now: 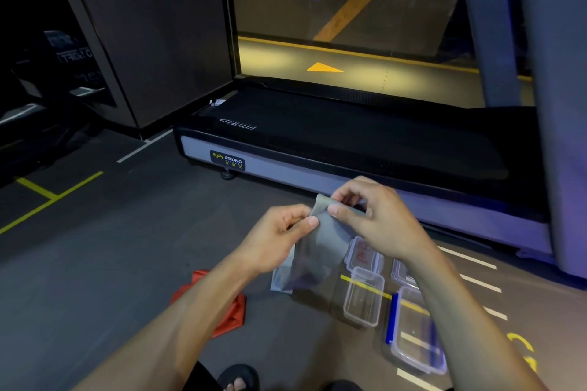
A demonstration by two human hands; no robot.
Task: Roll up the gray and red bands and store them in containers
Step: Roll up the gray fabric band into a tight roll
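A gray band hangs in the air above the floor, held at its top edge by both hands. My left hand pinches the top left corner between thumb and fingers. My right hand pinches the top right part, fingers curled over the edge. A red band lies crumpled on the floor, partly hidden under my left forearm. Clear plastic containers stand on the floor at the right: a small open one, one behind it, and a larger one with blue clips.
A black treadmill lies across the floor just beyond my hands. A thick gray post rises at the right. Yellow and white lines mark the dark floor. My sandalled foot shows at the bottom edge.
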